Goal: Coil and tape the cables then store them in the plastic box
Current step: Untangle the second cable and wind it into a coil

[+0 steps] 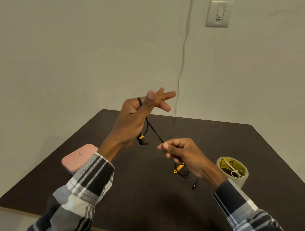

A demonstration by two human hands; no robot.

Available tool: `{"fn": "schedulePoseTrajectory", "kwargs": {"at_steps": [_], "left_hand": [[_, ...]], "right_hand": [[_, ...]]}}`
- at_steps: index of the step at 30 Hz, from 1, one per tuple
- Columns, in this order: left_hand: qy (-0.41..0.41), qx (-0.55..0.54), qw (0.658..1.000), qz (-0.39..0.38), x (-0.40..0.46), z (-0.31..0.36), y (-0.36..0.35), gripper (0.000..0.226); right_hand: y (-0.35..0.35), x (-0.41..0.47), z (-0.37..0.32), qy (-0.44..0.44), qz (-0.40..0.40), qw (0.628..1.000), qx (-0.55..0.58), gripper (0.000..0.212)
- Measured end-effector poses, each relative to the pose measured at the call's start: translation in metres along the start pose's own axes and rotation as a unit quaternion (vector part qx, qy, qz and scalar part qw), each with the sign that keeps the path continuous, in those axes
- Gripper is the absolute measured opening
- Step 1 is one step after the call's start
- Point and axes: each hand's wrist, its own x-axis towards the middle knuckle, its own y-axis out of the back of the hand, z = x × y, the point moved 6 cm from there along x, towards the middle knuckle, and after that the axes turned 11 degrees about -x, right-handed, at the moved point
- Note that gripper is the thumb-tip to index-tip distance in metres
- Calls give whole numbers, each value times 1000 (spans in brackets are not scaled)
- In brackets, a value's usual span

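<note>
A thin black earphone cable (154, 131) with yellow parts is stretched between my two hands above the dark table (220, 143). My left hand (139, 116) is raised, fingers spread straight, with the cable looped over them and the thumb pressing it; the earbuds hang below the palm. My right hand (182, 154) pinches the cable lower down, and the rest trails beneath it with a yellow remote and the plug end on the table. A pink plastic box (76, 158) lies shut at the left. A tape roll (232, 171) stands at the right.
Small scissors (234, 169) rest on top of the tape roll. A grey wire (182, 55) hangs down the wall behind the table, beside a wall switch (217, 14). The table's near edge runs below my plaid sleeves.
</note>
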Motion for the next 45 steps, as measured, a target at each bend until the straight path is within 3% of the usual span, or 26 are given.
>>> {"fn": "schedulePoseTrajectory", "kwargs": {"at_steps": [5, 8, 15, 18, 22, 30, 36, 40, 45], "left_hand": [[42, 133, 990, -22, 3, -30, 20, 47], [96, 226, 967, -68, 1, -52, 25, 46], [163, 343, 912, -153, -6, -78, 23, 66], [217, 253, 929, -159, -14, -84, 18, 62], [288, 124, 937, -153, -27, -90, 8, 73], [244, 59, 949, -189, -37, -90, -7, 80], [258, 62, 940, -216, -48, -90, -22, 47], [273, -18, 932, -239, -52, -82, -34, 48], [235, -140, 926, -259, -48, -57, -45, 46]], "right_hand": [[8, -14, -16, 15, 2, 996, -84, 21], [20, -21, -29, 26, 24, 994, -107, 18], [45, -26, -66, 89, 65, 956, -271, 13], [51, -23, -84, 111, 65, 948, -291, 14], [50, -15, -102, 136, 64, 938, -311, 14], [41, 0, -114, 168, 86, 928, -322, 16], [42, 12, -114, 158, 100, 935, -302, 22], [44, 18, -108, 150, 94, 949, -259, 26], [45, 20, -84, 109, 71, 980, -152, 31]]}}
